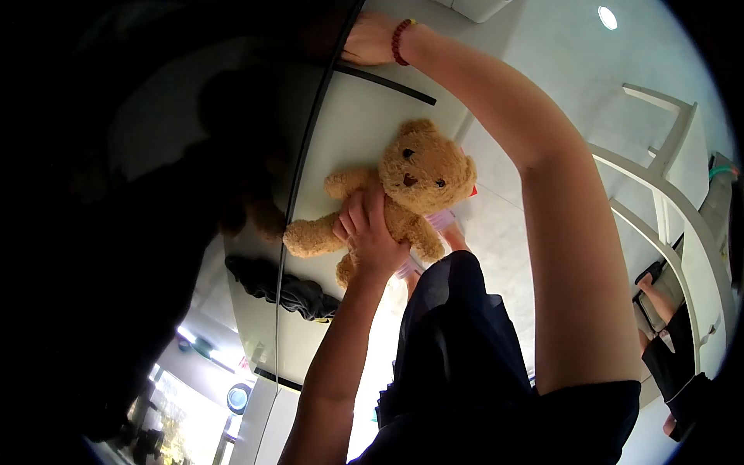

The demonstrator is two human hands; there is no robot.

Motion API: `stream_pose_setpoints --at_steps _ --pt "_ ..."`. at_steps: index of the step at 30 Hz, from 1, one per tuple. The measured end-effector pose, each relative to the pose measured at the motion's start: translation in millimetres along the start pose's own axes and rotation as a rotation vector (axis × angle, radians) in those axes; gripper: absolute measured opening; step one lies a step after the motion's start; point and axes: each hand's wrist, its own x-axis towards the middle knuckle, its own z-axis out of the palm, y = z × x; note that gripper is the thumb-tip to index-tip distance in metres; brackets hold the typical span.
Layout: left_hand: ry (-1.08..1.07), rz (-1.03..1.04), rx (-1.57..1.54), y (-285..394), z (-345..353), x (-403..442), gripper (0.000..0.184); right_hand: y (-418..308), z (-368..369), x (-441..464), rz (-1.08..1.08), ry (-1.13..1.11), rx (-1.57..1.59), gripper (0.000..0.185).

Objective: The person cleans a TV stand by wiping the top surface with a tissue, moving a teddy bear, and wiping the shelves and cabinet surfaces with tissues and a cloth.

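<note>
Head view: teddy bear [411, 182], one, by the near edge of the white worktop [349, 124]; left grip [367, 232] clasped round its belly; right grip [370, 40] at the dark panel [256, 155], closure I cannot tell. Likely risk: slack clasp, bear toppling off.

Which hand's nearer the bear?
Left: the left hand grips the bear by its body. The right hand is apart from it, beyond the black bar.

One wide head-worn view, forward and down along the arms [577, 232], near the teddy bear [404, 194].
</note>
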Motion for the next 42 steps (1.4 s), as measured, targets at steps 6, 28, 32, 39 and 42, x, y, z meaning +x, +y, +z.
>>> stream_pose_setpoints --at_steps 6,28,32,39,42 --pt "0.012 0.002 0.036 -2.0 4.9 -4.5 0.100 -1.3 28.4 25.6 0.033 0.275 0.211 0.026" --pt "0.019 -0.018 0.017 1.6 3.5 -1.6 0.100 14.8 -0.3 -71.5 0.259 0.420 0.174 0.031" --pt "0.052 0.028 0.038 -6.8 12.9 -5.1 0.097 12.5 -24.4 10.8 0.266 -0.651 -0.494 0.037" --pt "0.066 0.037 0.025 -6.3 10.9 -5.0 0.097 28.9 -15.1 -25.7 0.345 0.026 0.187 0.037" --pt "0.028 0.004 0.000 -1.6 4.7 -3.8 0.098 25.3 4.8 -108.8 0.378 0.139 -0.047 0.037"
